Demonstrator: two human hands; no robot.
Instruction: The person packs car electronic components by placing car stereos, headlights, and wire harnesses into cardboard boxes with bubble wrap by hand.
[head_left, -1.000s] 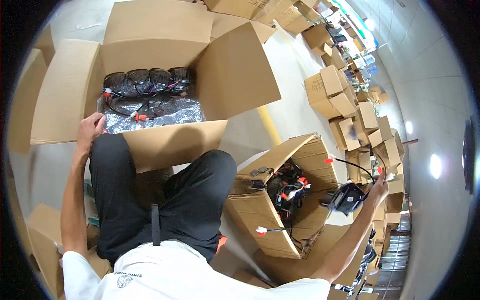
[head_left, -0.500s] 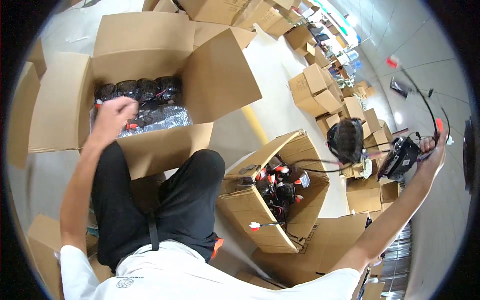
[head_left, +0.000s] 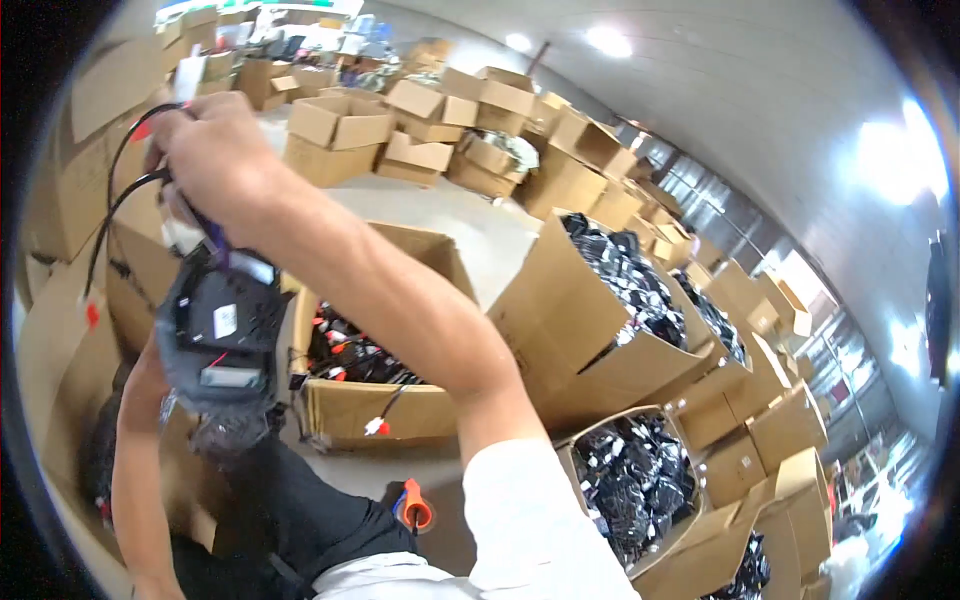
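Observation:
My right hand (head_left: 215,150) is raised at the upper left, its fingers closed around black cables (head_left: 118,200) with red and white connectors. From it hangs a black boxy electronic unit (head_left: 225,318) with a white label, with clear plastic around its lower part. A dark, plastic-wrapped bundle (head_left: 235,430) shows just below the unit, slightly blurred. My left forearm (head_left: 145,470) rises behind the unit, and the unit hides my left hand. Under my right forearm stands an open carton (head_left: 400,405) full of black parts with red and white connectors (head_left: 355,350).
On my left is a large open carton (head_left: 75,350) with dark bundles inside. Tall cartons of black plastic-wrapped items (head_left: 630,280) stand to the right, with another filled carton (head_left: 635,480) nearer. An orange ring-shaped thing (head_left: 415,510) is beside my leg. Stacked cartons (head_left: 340,125) line the back.
The view has turned rightward. My right arm has swung in from the far right, bringing the unit and its cables close before me. My left hand has gone from above the left carton to behind the unit.

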